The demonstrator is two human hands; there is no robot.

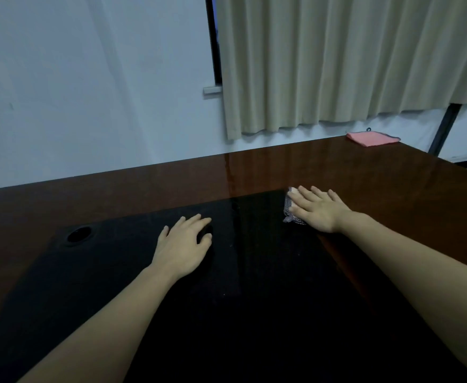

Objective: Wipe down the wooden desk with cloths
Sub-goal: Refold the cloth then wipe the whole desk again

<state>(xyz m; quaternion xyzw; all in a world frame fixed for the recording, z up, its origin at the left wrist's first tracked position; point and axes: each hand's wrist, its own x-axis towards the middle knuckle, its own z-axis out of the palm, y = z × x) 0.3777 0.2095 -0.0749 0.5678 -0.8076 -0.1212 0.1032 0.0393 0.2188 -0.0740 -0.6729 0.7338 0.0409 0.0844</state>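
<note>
Two bare forearms are reaching in from the near edge over the wooden desk, whose glossy top is showing a dark, almost black panel in front of the person and reddish-brown wood beyond it. The right hand is lying flat with its fingers straight and slightly spread, pressing a grey patterned cloth against the desk where the dark panel meets the brown wood; only the cloth's left edge is showing from under the palm. The left hand is resting on the dark panel, fingers loosely relaxed, holding nothing. A round hole is sitting in the panel to its left. A folded pink cloth is lying at the far right corner, below a beige curtain hanging beside a pale wall.
</note>
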